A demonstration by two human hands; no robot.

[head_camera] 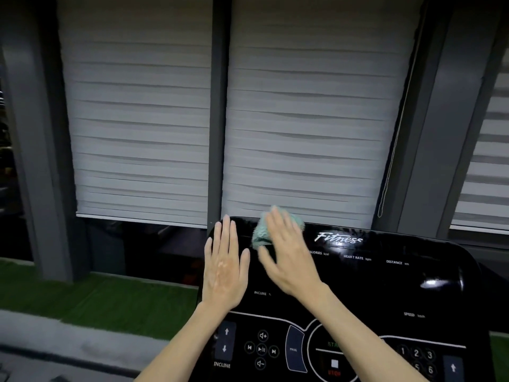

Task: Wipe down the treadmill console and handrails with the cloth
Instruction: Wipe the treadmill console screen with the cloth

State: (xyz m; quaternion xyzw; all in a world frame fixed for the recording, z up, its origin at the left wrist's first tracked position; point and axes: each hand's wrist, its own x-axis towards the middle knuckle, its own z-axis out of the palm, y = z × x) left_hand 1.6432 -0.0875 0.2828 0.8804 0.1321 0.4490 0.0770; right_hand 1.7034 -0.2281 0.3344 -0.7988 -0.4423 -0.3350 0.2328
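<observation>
Pressing the teal cloth (261, 235) against the far top edge of the black treadmill console (385, 288), my right grip (287, 253) lies flat over it, fingers straight and slightly spread, a little blurred. My left grip (226, 261) rests just to its left, palm down on the console's far left corner, fingers straight and close together, holding nothing. Grey blinds (137, 119) hang beyond.
</observation>
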